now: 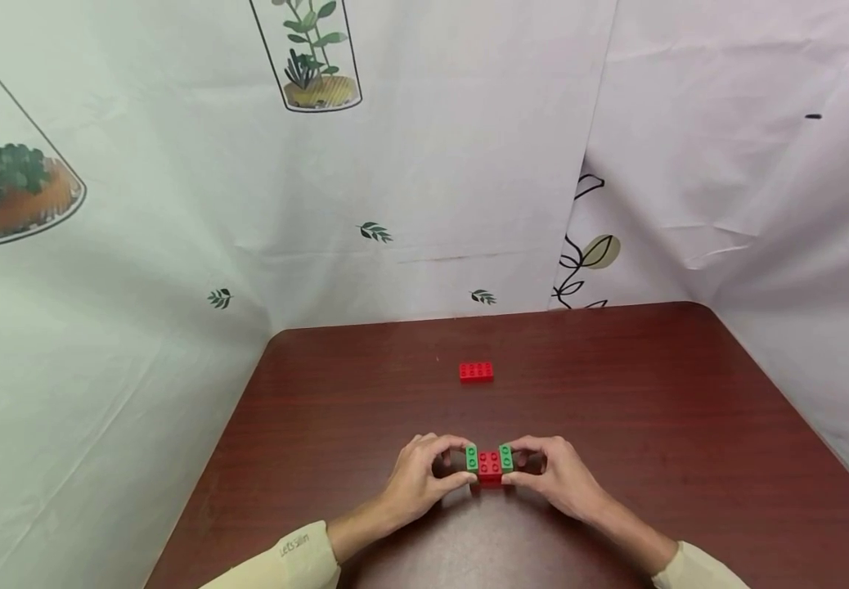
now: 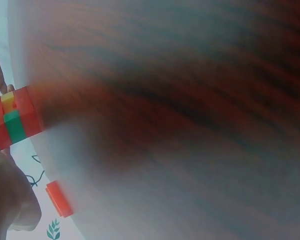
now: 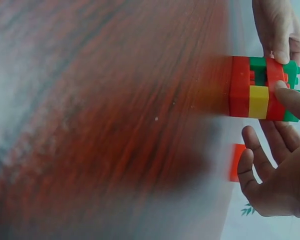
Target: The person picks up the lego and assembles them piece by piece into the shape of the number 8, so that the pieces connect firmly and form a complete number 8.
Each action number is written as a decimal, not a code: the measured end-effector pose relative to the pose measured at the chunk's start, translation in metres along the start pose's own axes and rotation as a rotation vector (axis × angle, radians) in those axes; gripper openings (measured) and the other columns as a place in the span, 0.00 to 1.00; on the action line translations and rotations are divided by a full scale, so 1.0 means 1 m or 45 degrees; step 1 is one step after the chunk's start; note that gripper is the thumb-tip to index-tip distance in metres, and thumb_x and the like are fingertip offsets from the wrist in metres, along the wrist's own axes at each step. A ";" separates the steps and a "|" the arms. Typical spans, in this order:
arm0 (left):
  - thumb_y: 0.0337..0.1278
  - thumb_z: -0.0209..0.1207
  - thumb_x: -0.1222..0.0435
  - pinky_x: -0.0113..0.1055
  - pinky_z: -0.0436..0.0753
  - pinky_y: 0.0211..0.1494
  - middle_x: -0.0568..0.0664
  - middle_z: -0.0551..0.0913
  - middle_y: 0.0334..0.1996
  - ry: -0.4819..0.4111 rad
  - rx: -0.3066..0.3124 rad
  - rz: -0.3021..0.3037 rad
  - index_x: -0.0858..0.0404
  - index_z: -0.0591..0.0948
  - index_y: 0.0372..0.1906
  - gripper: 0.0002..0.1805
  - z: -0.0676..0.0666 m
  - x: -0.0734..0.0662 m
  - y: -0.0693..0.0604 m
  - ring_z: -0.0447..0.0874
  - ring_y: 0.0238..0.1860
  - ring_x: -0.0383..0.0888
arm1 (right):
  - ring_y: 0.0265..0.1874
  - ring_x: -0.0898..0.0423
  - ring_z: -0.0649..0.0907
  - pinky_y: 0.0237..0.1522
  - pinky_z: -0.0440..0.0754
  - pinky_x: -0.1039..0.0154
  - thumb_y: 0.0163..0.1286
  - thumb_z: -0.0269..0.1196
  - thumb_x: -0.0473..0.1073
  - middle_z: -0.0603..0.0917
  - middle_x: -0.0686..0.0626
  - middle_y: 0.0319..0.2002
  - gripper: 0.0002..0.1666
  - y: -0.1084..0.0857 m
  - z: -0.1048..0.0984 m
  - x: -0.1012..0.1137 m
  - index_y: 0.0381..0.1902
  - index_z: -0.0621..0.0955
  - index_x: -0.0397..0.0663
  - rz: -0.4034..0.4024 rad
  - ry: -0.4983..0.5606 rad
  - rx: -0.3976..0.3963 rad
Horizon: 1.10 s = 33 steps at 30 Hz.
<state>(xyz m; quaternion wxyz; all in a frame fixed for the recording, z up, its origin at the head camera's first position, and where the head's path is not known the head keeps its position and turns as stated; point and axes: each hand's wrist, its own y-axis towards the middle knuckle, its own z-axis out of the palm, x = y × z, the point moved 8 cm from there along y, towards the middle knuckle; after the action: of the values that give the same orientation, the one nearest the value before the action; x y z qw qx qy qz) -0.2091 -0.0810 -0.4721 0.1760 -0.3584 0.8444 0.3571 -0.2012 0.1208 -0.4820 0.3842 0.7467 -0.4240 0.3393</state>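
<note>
A stack of toy building bricks (image 1: 490, 465) stands on the table between both hands. Its upper red brick carries a green brick (image 1: 472, 458) at the left end and another green brick (image 1: 506, 458) at the right. Below, a yellow brick (image 3: 258, 102) and a green brick sit side by side with a gap, over a red bottom brick (image 3: 239, 92). My left hand (image 1: 422, 476) pinches the stack's left end between thumb and fingers. At the right end, my right hand (image 1: 559, 478) pinches it likewise, its other fingers loosely bent in the right wrist view.
Farther back on the brown table (image 1: 366, 393) lies a loose red brick (image 1: 476, 372), studs up. White cloth (image 1: 424, 164) with printed plants hangs behind the table and along both sides.
</note>
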 end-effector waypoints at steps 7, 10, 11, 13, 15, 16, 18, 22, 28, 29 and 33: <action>0.53 0.80 0.56 0.30 0.70 0.40 0.43 0.83 0.28 0.013 -0.017 0.045 0.52 0.88 0.50 0.20 -0.001 -0.001 0.001 0.75 0.29 0.39 | 0.27 0.65 0.80 0.27 0.80 0.66 0.61 0.81 0.40 0.86 0.55 0.30 0.17 0.000 0.000 0.000 0.47 0.90 0.42 0.025 0.008 0.012; 0.53 0.80 0.55 0.32 0.72 0.41 0.44 0.88 0.32 0.021 -0.019 0.065 0.52 0.88 0.51 0.20 -0.001 -0.002 0.001 0.77 0.31 0.39 | 0.27 0.64 0.81 0.28 0.80 0.66 0.61 0.81 0.40 0.86 0.55 0.30 0.17 0.000 -0.001 -0.001 0.47 0.90 0.42 0.041 0.021 0.013; 0.53 0.80 0.55 0.33 0.73 0.42 0.43 0.89 0.33 0.026 -0.018 0.068 0.52 0.89 0.51 0.20 -0.001 -0.003 0.001 0.78 0.32 0.39 | 0.27 0.64 0.81 0.28 0.80 0.66 0.61 0.81 0.40 0.86 0.55 0.30 0.18 0.000 -0.001 -0.001 0.47 0.90 0.42 0.046 0.026 0.013; 0.52 0.80 0.54 0.34 0.73 0.43 0.43 0.90 0.35 0.040 -0.010 0.065 0.52 0.89 0.51 0.21 -0.001 -0.002 0.002 0.79 0.33 0.40 | 0.27 0.64 0.81 0.27 0.80 0.66 0.61 0.81 0.40 0.86 0.55 0.30 0.18 0.000 -0.001 -0.002 0.47 0.89 0.42 0.060 0.037 0.016; 0.52 0.80 0.54 0.35 0.74 0.44 0.42 0.90 0.36 0.052 0.009 0.053 0.51 0.89 0.51 0.21 -0.001 -0.002 0.003 0.80 0.35 0.41 | 0.26 0.64 0.80 0.27 0.80 0.66 0.61 0.81 0.40 0.86 0.55 0.30 0.18 0.000 0.000 -0.004 0.48 0.89 0.43 0.071 0.039 0.016; 0.52 0.80 0.53 0.35 0.75 0.45 0.41 0.90 0.37 0.057 0.022 0.046 0.51 0.89 0.52 0.22 -0.001 -0.001 0.003 0.81 0.37 0.41 | 0.26 0.64 0.80 0.27 0.79 0.67 0.61 0.81 0.40 0.86 0.55 0.30 0.18 0.000 0.000 -0.004 0.47 0.89 0.43 0.075 0.035 0.015; 0.53 0.80 0.52 0.37 0.76 0.48 0.41 0.89 0.40 0.057 0.057 0.029 0.51 0.88 0.54 0.24 0.000 0.000 0.004 0.82 0.40 0.42 | 0.25 0.64 0.79 0.26 0.78 0.67 0.61 0.81 0.40 0.86 0.55 0.30 0.18 0.000 0.000 -0.005 0.47 0.89 0.44 0.082 0.022 0.014; 0.53 0.80 0.50 0.44 0.77 0.56 0.40 0.89 0.49 0.042 0.095 0.025 0.52 0.87 0.59 0.28 -0.002 0.000 0.011 0.83 0.49 0.42 | 0.25 0.64 0.78 0.26 0.77 0.67 0.60 0.81 0.41 0.85 0.56 0.30 0.17 0.000 0.000 -0.007 0.47 0.90 0.45 0.091 -0.011 0.011; 0.55 0.79 0.52 0.46 0.79 0.60 0.37 0.88 0.54 -0.026 0.040 0.037 0.53 0.86 0.61 0.28 -0.016 -0.002 0.032 0.81 0.55 0.39 | 0.27 0.64 0.79 0.27 0.78 0.67 0.61 0.81 0.42 0.85 0.56 0.30 0.17 0.000 0.000 -0.010 0.47 0.90 0.46 0.110 -0.009 0.018; 0.56 0.79 0.53 0.46 0.79 0.59 0.37 0.88 0.55 -0.043 0.027 0.033 0.53 0.87 0.61 0.28 -0.019 -0.002 0.036 0.81 0.55 0.40 | 0.27 0.64 0.80 0.28 0.78 0.66 0.61 0.81 0.42 0.85 0.56 0.30 0.17 0.000 0.000 -0.010 0.47 0.90 0.46 0.114 -0.004 0.021; 0.57 0.79 0.57 0.44 0.79 0.59 0.37 0.88 0.54 -0.090 -0.016 0.011 0.55 0.87 0.61 0.26 -0.028 0.002 0.051 0.82 0.55 0.43 | 0.29 0.63 0.80 0.29 0.79 0.66 0.61 0.81 0.43 0.85 0.55 0.31 0.18 0.001 0.001 -0.009 0.47 0.90 0.46 0.128 -0.004 0.028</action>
<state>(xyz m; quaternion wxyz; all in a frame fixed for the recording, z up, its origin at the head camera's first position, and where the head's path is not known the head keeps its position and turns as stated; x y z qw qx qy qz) -0.2489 -0.0768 -0.4295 0.2021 -0.3431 0.8369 0.3756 -0.2061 0.1234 -0.4899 0.3578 0.7291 -0.4578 0.3617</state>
